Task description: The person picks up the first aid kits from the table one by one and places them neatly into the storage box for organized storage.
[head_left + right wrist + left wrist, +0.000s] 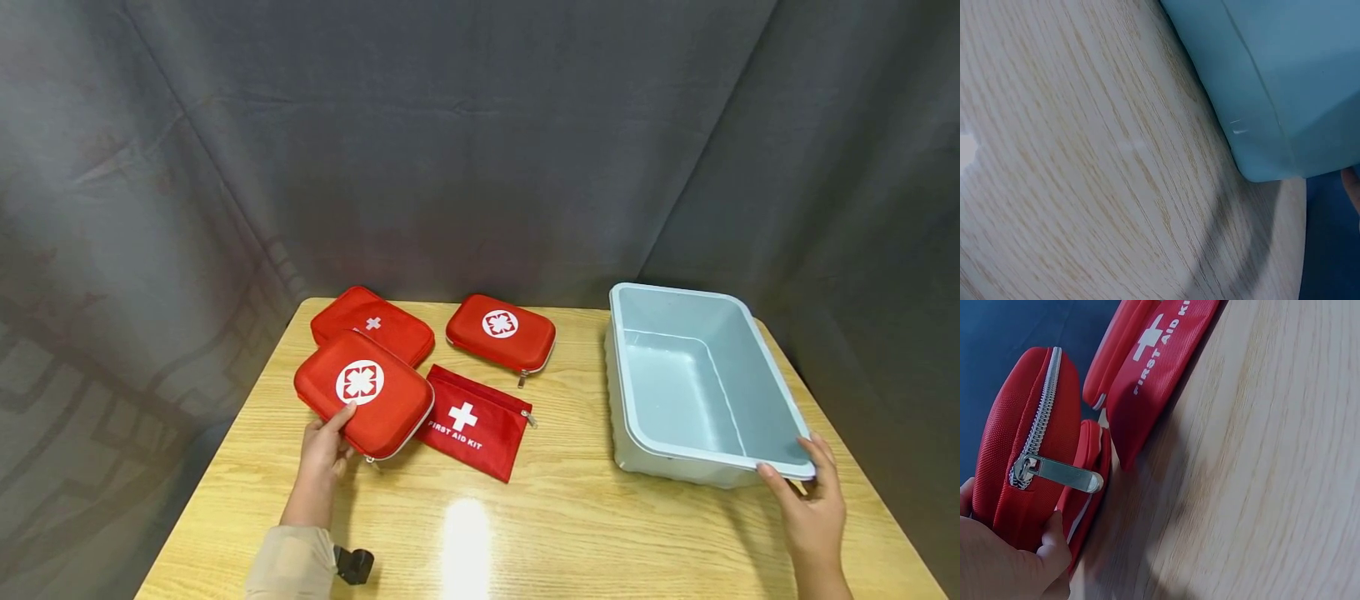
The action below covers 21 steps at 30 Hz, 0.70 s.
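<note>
My left hand grips a red hard-shell first aid case by its near edge, thumb on top beside the round white emblem. The case is tilted and raised, partly covering a flatter red case with a small white cross. Its silver zipper pull shows large in the left wrist view. At the right, my right hand holds the near right corner of a pale blue plastic bin, thumb and fingers at the rim. Nothing lies inside the bin. In the right wrist view only a fingertip shows beside the bin wall.
A flat red zip pouch marked FIRST AID KIT lies just right of the held case. Behind it sits a smaller red hard case with a round emblem. Grey curtain closes off the wooden table at the back.
</note>
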Tool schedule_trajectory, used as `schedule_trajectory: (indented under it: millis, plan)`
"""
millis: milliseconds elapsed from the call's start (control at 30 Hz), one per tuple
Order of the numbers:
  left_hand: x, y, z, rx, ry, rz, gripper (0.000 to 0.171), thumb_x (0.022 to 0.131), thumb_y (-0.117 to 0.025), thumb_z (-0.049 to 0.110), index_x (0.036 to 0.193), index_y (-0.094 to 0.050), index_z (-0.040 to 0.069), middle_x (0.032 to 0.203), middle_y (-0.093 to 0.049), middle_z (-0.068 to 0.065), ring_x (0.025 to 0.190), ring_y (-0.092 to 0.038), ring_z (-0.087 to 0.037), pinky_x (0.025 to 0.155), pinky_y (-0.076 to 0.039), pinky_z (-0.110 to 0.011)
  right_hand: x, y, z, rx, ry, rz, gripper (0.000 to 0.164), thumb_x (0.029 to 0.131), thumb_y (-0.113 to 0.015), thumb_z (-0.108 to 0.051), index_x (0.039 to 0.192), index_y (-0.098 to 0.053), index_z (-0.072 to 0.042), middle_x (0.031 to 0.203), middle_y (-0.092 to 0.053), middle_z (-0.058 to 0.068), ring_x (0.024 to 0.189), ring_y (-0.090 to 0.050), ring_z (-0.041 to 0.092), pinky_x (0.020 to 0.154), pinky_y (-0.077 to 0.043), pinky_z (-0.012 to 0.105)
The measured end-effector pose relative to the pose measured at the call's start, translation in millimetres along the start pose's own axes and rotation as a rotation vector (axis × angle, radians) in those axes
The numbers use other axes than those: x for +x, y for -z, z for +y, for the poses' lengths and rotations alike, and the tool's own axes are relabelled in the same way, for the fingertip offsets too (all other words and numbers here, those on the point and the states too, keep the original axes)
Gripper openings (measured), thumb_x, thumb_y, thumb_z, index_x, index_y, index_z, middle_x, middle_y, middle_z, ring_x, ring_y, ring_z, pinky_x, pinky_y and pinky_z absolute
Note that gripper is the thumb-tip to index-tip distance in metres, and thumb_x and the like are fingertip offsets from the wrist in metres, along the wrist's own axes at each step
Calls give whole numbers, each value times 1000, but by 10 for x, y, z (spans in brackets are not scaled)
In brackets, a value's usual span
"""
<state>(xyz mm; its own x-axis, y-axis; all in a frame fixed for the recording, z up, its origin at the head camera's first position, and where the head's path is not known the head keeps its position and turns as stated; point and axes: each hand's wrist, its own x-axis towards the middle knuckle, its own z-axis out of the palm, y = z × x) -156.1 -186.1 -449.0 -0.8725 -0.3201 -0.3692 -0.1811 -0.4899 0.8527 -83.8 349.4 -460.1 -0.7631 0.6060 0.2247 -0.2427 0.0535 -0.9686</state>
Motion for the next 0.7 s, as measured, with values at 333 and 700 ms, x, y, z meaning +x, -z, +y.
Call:
schedule_trajectory:
  millis: [333, 700]
  plan:
    - [-8, -129, 19, 28, 15, -31, 9, 82, -58, 11, 76, -51, 9, 51, -57, 2, 31, -36, -4, 33, -26, -17, -17, -17, -20, -26, 8, 0, 57, 71, -53, 22, 121, -48, -5, 135, -24, 8, 111, -36, 16, 70, -37, 4]
    - [-44, -314, 0, 48, 6, -103, 13, 83, -55, 8, 72, -49, 7, 45, -50, 4, 31, -27, -3, 33, -24, -17, -17, -4, -15, -13, 16, -7, 57, 71, -53, 22, 122, -47, -5, 136, -23, 9, 113, -35, 16, 71, -37, 4]
